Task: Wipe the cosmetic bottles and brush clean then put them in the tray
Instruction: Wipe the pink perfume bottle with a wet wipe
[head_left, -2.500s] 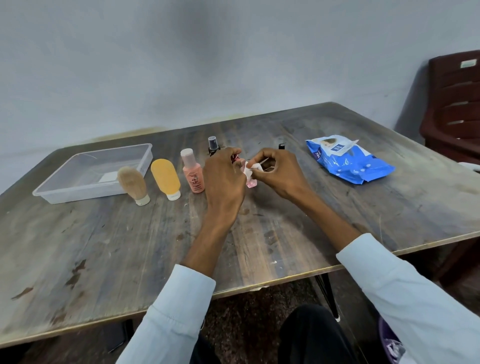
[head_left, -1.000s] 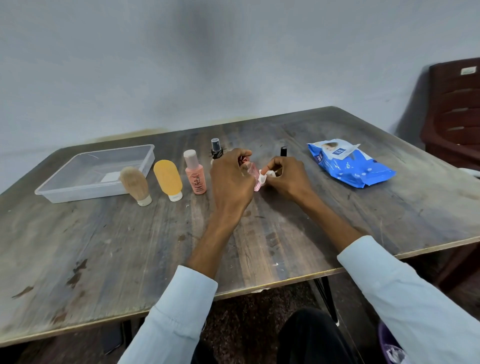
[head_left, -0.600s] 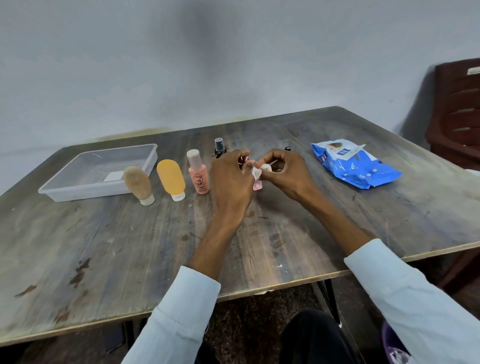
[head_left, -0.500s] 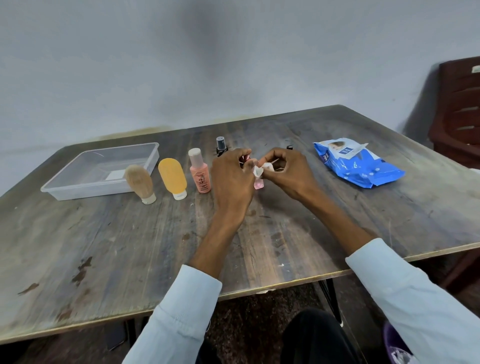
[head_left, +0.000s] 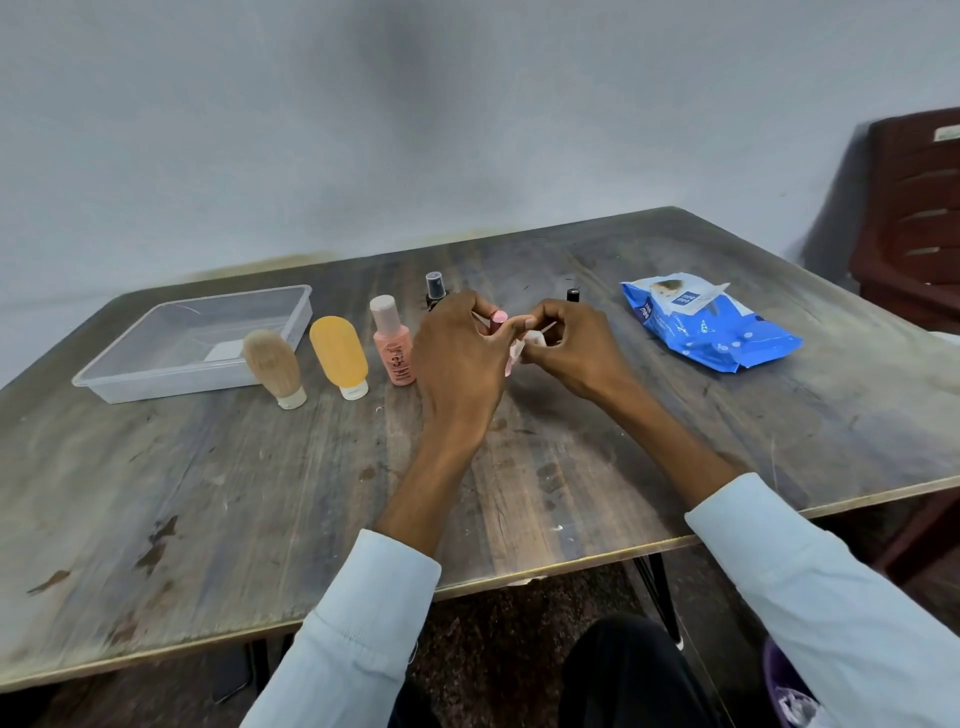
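The left hand (head_left: 460, 358) curls its fingers round a small pink bottle (head_left: 500, 318), of which little shows past the knuckles: the pink cap at the top and a pale sliver lower down. The right hand (head_left: 574, 353) pinches a folded white wipe (head_left: 534, 339) against the bottle's right side. Both hands are closed on what they hold and meet at the middle of the table, slightly toward the far side.

The bottle stands roughly upright in the grip, its long axis running cap-up. The clear plastic tray (head_left: 130, 387) lies well to the left of the grip, past the row of waiting things, so the left hand, which already has the bottle, is the nearer one to carry it across. I judge the wiping is not finished, since the wipe is pressed to the bottle.

Between grip and tray stand a peach bottle (head_left: 393, 343), an orange tube (head_left: 338, 356) on its cap, and a bristle brush (head_left: 272, 366) just beside the tray's near wall. A dark spray bottle (head_left: 435, 288) and a small black-capped bottle (head_left: 572, 295) stand just beyond the hands. A blue wipes packet (head_left: 711, 327) lies to the right.

The wooden table (head_left: 260, 493) is worn and stained. A plain grey wall stands behind it, with a dark red chair (head_left: 914, 218) at far right.
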